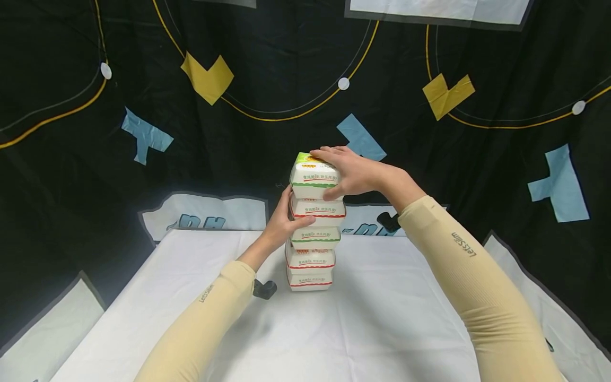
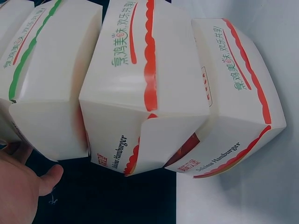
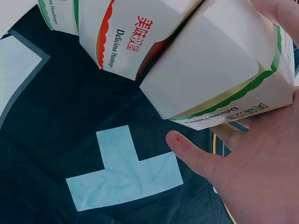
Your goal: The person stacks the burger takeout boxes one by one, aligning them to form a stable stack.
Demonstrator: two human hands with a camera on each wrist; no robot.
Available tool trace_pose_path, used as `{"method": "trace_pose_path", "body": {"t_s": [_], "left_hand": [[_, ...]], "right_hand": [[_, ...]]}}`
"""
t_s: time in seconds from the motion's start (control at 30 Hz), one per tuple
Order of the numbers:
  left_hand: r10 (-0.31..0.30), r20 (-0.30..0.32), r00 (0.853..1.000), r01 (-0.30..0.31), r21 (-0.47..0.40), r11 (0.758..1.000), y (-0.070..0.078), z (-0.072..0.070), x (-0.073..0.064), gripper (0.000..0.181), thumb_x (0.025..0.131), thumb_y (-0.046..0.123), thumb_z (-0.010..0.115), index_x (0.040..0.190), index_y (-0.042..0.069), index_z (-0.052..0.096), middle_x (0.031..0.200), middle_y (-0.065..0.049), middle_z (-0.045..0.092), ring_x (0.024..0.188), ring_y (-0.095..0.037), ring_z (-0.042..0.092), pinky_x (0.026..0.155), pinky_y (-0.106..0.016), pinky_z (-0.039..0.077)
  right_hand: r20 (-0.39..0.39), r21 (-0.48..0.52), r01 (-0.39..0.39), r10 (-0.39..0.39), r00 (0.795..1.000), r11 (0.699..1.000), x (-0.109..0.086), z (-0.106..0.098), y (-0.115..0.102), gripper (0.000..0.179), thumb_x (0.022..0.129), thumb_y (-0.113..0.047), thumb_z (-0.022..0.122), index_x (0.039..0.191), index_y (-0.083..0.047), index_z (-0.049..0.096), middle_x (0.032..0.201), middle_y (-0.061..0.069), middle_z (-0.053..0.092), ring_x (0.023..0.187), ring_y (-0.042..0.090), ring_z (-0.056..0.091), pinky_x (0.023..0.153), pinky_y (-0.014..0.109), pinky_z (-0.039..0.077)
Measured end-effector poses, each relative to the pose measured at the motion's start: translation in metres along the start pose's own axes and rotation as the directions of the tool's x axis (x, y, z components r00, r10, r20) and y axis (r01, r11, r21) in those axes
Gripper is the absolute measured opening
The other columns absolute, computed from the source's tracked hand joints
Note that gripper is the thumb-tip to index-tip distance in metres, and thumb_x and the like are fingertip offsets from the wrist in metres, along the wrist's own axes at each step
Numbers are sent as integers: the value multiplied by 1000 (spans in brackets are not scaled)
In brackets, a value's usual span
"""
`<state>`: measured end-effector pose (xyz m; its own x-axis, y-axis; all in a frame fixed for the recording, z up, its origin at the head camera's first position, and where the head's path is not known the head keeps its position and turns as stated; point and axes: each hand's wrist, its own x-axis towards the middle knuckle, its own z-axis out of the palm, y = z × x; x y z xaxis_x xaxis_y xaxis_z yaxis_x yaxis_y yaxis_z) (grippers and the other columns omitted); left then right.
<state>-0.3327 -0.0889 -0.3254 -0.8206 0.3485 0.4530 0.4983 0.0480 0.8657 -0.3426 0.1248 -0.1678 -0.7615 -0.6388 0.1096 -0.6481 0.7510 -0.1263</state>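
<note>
Several white hamburger boxes with red or green wavy trim rise in one slightly uneven stack. At its top my right hand (image 1: 355,172) grips the green-trimmed hamburger box (image 1: 312,183), fingers over the top and thumb at the front. My left hand (image 1: 278,225) holds the red-trimmed hamburger box (image 1: 317,208) just under it, thumb across the front and fingers along the left side. Below come a green-trimmed box (image 1: 315,239) and two red-trimmed ones, the lowest box (image 1: 310,281) on the table. Each hand's far fingertips are partly hidden behind the boxes.
The stack stands on a white-covered table (image 1: 382,318). A black curtain (image 1: 286,48) with yellow and blue taped shapes hangs behind it. Printed white sheets (image 1: 210,209) line the table's far edge. A dark wrist camera (image 1: 264,289) sticks out by the left wrist.
</note>
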Motion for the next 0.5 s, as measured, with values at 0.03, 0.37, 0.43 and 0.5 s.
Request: {"method": "trace_pose_path", "body": {"t_s": [0.03, 0.37, 0.43, 0.5], "left_hand": [[3, -1, 1000, -3, 0, 1000, 3, 0, -1, 91, 91, 12, 71, 159, 20, 10, 147, -11, 46, 128, -27, 54, 105, -45, 49], [18, -3, 1000, -18, 3, 1000, 6, 2, -3, 91, 90, 12, 70, 158, 20, 11, 146, -11, 46, 128, -26, 53, 105, -47, 49], [21, -2, 1000, -21, 5, 1000, 6, 2, -3, 91, 90, 12, 70, 158, 20, 11, 145, -11, 47, 128, -26, 54, 105, -46, 49], [26, 1, 1000, -26, 6, 1000, 6, 3, -3, 91, 90, 11, 71, 158, 20, 11, 145, -11, 47, 128, -25, 54, 105, -46, 49]], "right_hand": [[-1, 3, 1, -1, 1000, 1000, 0, 0, 0, 99, 80, -36, 81, 160, -23, 24, 168, 3, 17, 152, 28, 12, 108, 49, 42], [-27, 19, 19, -18, 999, 1000, -4, 1, 1, 98, 80, -33, 82, 160, -22, 26, 168, 4, 18, 151, 29, 14, 107, 48, 44], [-31, 21, 19, -18, 999, 1000, -4, 1, 1, 98, 80, -33, 82, 160, -22, 26, 168, 5, 18, 151, 29, 14, 107, 48, 44], [-31, 25, 16, -15, 999, 1000, -5, 1, 1, 99, 80, -33, 83, 160, -22, 26, 168, 5, 17, 151, 29, 14, 106, 48, 44]]}}
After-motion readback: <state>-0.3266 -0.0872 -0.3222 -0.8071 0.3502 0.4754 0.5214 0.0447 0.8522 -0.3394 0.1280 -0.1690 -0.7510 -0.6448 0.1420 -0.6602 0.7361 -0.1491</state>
